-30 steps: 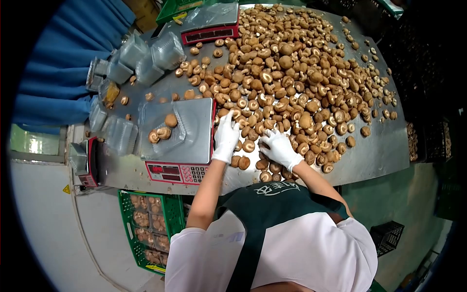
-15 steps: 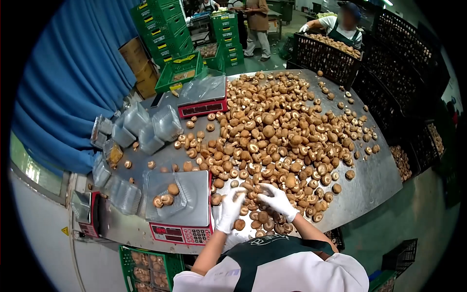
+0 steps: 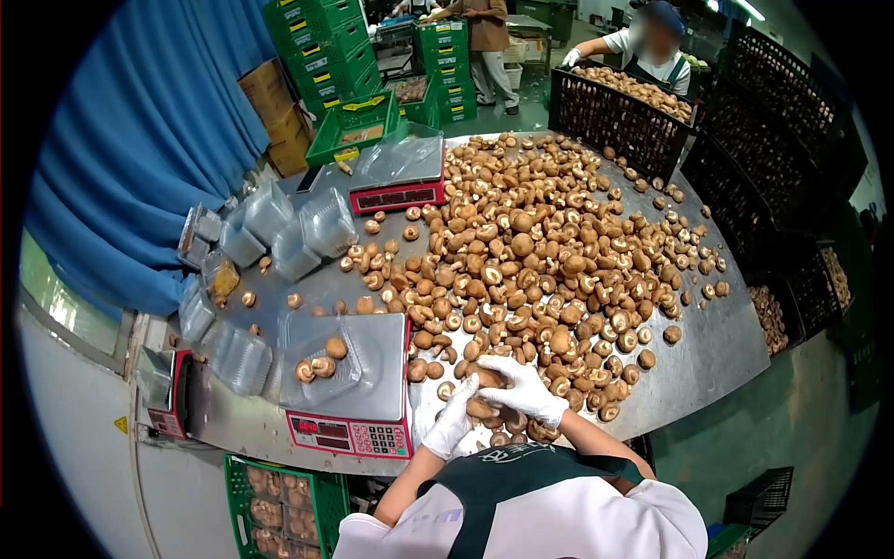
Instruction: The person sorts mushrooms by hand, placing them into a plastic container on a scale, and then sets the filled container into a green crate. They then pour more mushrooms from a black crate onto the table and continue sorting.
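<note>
Both my hands wear white gloves and meet at the near edge of a large heap of brown shiitake mushrooms (image 3: 521, 244). My right hand (image 3: 527, 391) curls around mushrooms (image 3: 486, 376) from the right. Close against it, my left hand (image 3: 451, 421) has its fingers pressed to a mushroom (image 3: 479, 408) from the left. Part of what lies between the palms is hidden. Left of my hands, a clear plastic tray (image 3: 349, 368) holding a few mushrooms (image 3: 322, 366) rests on a red-framed scale (image 3: 384, 410).
A second scale (image 3: 399, 196) stands farther back. Clear empty trays (image 3: 270, 212) are grouped at the left. A black crate (image 3: 619, 121) of mushrooms sits on the table's far edge, with a co-worker (image 3: 656, 47) behind it. A green crate (image 3: 237, 503) of packed mushrooms stands below the table.
My hands have come together, the left moving right and slightly down, and now close around mushrooms. The co-worker's crate appears tipped or shifted slightly toward the table.
</note>
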`<state>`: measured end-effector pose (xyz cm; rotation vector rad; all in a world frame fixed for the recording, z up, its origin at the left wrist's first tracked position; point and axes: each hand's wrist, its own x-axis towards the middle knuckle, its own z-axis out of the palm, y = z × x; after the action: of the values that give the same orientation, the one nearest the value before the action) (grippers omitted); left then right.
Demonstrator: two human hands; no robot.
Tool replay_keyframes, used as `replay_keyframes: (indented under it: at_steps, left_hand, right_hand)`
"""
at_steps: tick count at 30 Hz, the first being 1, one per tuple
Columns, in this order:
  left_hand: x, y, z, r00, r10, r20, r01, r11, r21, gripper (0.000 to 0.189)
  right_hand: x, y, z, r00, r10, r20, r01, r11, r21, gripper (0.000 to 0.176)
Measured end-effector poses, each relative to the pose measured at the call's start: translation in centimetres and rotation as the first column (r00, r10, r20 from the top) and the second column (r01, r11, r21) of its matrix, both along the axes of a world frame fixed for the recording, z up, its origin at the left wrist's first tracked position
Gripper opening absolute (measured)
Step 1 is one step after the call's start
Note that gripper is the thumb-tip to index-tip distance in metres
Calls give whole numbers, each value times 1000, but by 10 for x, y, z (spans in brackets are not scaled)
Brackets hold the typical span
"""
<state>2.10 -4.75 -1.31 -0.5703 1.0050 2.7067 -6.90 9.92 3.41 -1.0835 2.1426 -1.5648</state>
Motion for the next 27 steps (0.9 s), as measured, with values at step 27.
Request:
replay_keyframes:
  at_steps: [27]
  left_hand:
    - [26,-25,3,951,225,213,-258,956,138,42]
  right_hand:
    - [-62,-90,-52,965,-87,249,34,977,210,52]
